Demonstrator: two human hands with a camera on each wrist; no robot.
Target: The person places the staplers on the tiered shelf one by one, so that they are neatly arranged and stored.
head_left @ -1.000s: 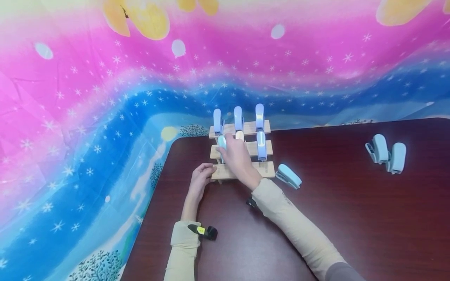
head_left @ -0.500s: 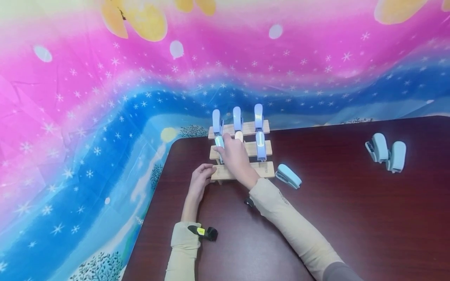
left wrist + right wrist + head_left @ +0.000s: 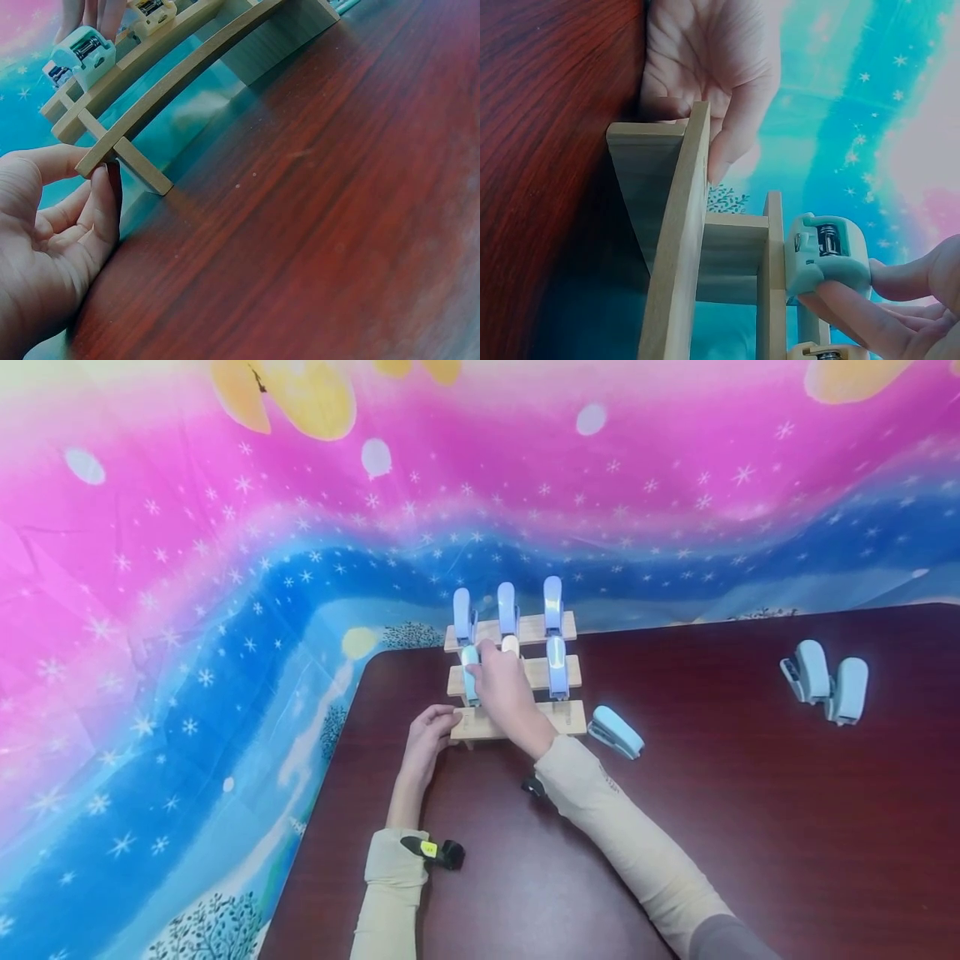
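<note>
A three-tier wooden rack [image 3: 566, 717] stands near the table's far left corner. My left hand [image 3: 423, 743] pinches the left end of its lowest shelf, between thumb and fingers in the left wrist view. My right hand [image 3: 510, 693] reaches over that shelf and holds a mint-green stapler [image 3: 470, 677] at the left of the middle shelf. In the right wrist view, thumb and fingers lie on either side of this stapler [image 3: 826, 255], which stands on end against the shelf. Beside it is a cream stapler [image 3: 511, 647], mostly hidden by my right hand. A purple stapler [image 3: 557, 667] stands at the middle shelf's right.
Three purple staplers, one of them central [image 3: 507, 608], stand along the top shelf. One loose mint stapler [image 3: 617, 732] lies just right of the rack. Two more, a left one [image 3: 810, 672] and a right one [image 3: 849, 691], lie farther right on the dark table [image 3: 735, 827]. A patterned cloth [image 3: 480, 493] hangs behind.
The mint stapler under my right hand tilted slightly left, then came back more upright, with the fingers shifting a little. My left hand stays at the shelf end.
</note>
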